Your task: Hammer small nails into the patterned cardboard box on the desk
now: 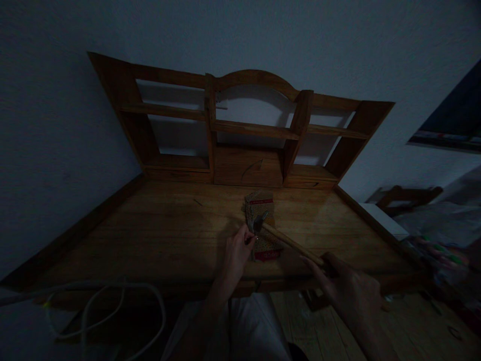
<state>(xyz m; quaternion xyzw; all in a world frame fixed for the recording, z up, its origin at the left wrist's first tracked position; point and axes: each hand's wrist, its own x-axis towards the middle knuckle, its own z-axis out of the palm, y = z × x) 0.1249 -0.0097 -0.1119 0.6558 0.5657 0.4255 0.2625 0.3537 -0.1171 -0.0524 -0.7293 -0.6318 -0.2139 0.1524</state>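
Note:
My right hand (347,286) is wrapped round the wooden handle of a hammer (291,242), near the handle's lower end. The hammer's metal head hangs over a patterned piece with red bands (267,255), which looks like a flattened box or booklet lying on the desk. Close beside the hammer head, my left hand (238,246) has its thumb and forefinger pinched together. A tiny bright spot shows by those fingertips, but what they hold is too small and dark to name.
A wooden desk (176,220) carries a shelf unit (248,129) along its back, against the wall. White cable loops (161,306) hang at the front left. A wooden chair (409,196) and a cluttered heap (447,255) stand to the right. The room is dim.

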